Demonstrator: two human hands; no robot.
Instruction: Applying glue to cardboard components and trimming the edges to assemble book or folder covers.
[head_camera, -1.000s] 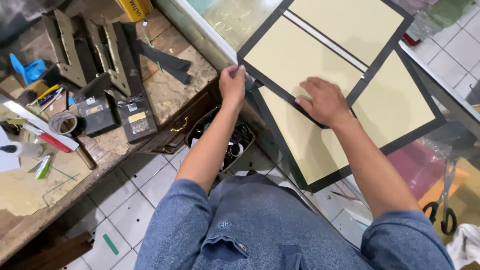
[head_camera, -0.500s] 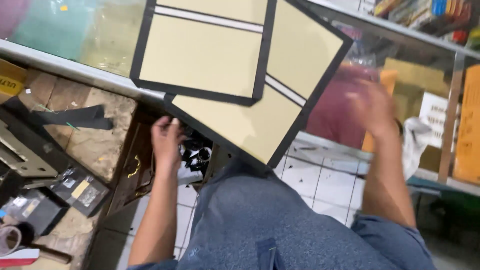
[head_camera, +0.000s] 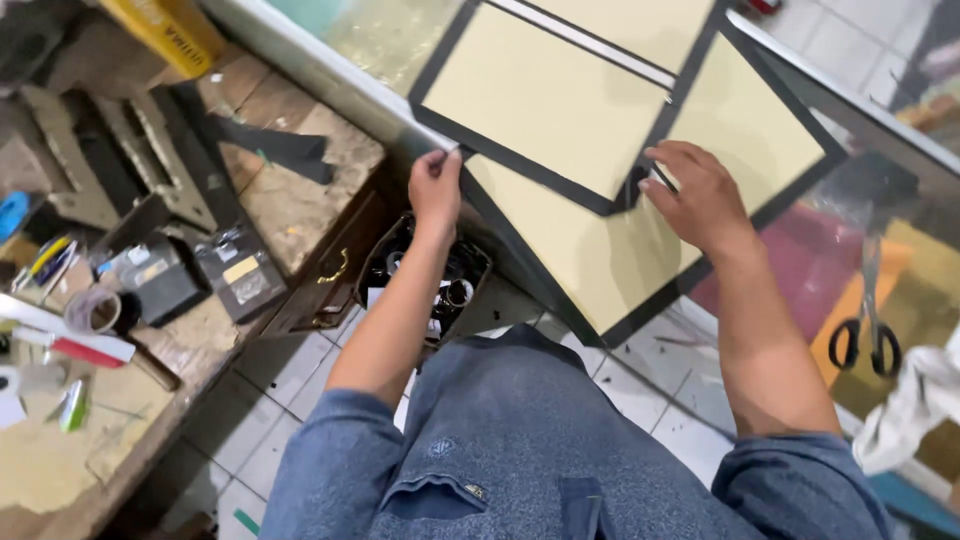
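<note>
On the glass counter (head_camera: 330, 60): two black-edged cream boards, upper board (head_camera: 545, 100) overlapping lower board (head_camera: 620, 250). Your left hand (head_camera: 436, 188) pinches the upper board's corner; your right hand (head_camera: 700, 198) presses open-fingered. Likely light, stiff, crease-prone; hold by the borders.

You get even, soft daylight-like light, no hard shadows. Glare washes glass top (head_camera: 330, 35) near upper left. Cream panels (head_camera: 545, 100) bright but not blown out. Your hands and sleeves sharp. Slight blur and wide-angle stretch at edges; scissors (head_camera: 868, 335) under glass hazy, white cloth (head_camera: 915, 405) soft.
</note>
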